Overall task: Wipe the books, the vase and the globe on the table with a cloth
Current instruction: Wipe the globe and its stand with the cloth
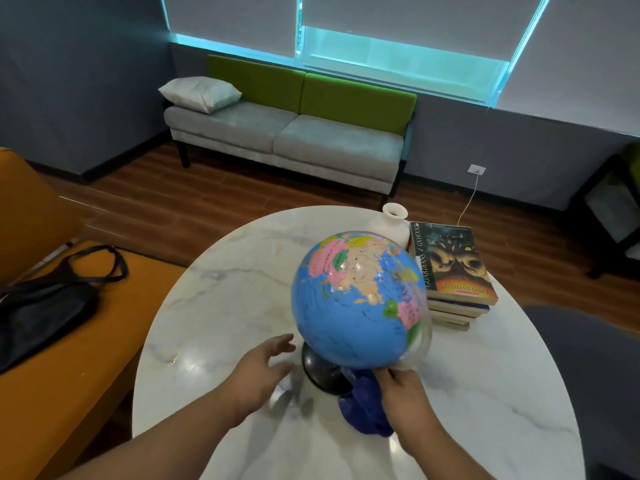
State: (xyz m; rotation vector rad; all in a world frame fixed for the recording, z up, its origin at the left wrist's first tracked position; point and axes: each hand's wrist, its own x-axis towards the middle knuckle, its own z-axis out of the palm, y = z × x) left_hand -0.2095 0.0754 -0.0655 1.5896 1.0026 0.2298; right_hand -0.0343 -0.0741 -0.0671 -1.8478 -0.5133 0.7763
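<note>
Dim room, cyan window (398, 60) glow, glare on the marble table (214, 306), wide-angle edge bending.

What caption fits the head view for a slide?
Right hand holds a blue cloth under the globe on a marble table; left hand open nearby.

Counts off my feed, everything placed from the globe (356, 299):
- Globe x1.
- Vase (393, 225) x1, just behind it.
- Books (453, 268): one stack, right of the globe. I make out at least four. The lower ones are too blurred for a firm number.
- Cloth (363, 403) x1, at the globe's near underside.
- Hands x2: left hand (258, 372) left of the globe's base, right hand (403, 393) at its near side.
- Table (225, 306) x1, under the globe.
- Sofa (287, 140) x1, far behind the globe, with two back cushions (256, 79), two seat cushions (239, 123) and pillow (201, 93) x1.
- Bag (45, 306) x1, well left of the globe, on one orange seat (69, 375).
- Wall socket (476, 169) x1 with cable (467, 202) x1, behind and right of the globe.
</note>
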